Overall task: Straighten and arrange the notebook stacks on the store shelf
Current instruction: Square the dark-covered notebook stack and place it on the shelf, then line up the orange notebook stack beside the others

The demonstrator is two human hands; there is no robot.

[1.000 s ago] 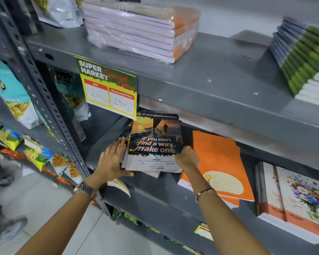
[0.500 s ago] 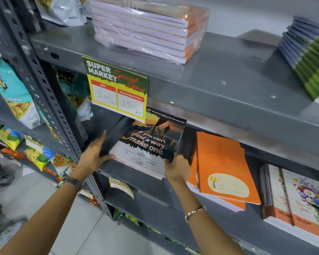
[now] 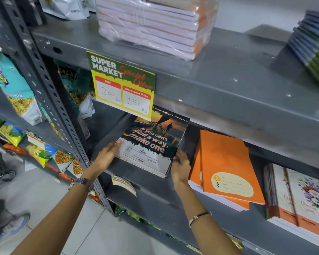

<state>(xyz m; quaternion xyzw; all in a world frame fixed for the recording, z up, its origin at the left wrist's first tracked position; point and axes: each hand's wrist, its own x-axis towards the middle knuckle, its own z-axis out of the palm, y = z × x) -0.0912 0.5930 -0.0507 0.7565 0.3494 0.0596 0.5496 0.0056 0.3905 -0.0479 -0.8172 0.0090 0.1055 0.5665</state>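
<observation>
A stack of dark sunset-cover notebooks (image 3: 153, 142) lies on the middle grey shelf (image 3: 147, 188), turned a little clockwise. My left hand (image 3: 107, 155) presses flat against the stack's left edge, and my right hand (image 3: 180, 164) grips its front right corner. Just right of it sits a skewed stack of orange notebooks (image 3: 226, 168). Further right lies a stack of floral-cover notebooks (image 3: 300, 201). On the upper shelf rest a plastic-wrapped pack of orange-spined notebooks (image 3: 155, 24) and, at the right edge, a slanting stack of green-spined notebooks (image 3: 315, 52).
A yellow and green price sign (image 3: 122, 85) hangs from the upper shelf's front edge, over the dark stack's back. A perforated steel upright (image 3: 50, 92) stands at left, with snack packets (image 3: 17, 89) on shelves beyond it. Someone's shoe (image 3: 7, 229) is on the tiled floor.
Both hands have slid the dark stack leftward and back, away from the orange stack, turning it. My left hand shifted from the stack's top to its left edge.
</observation>
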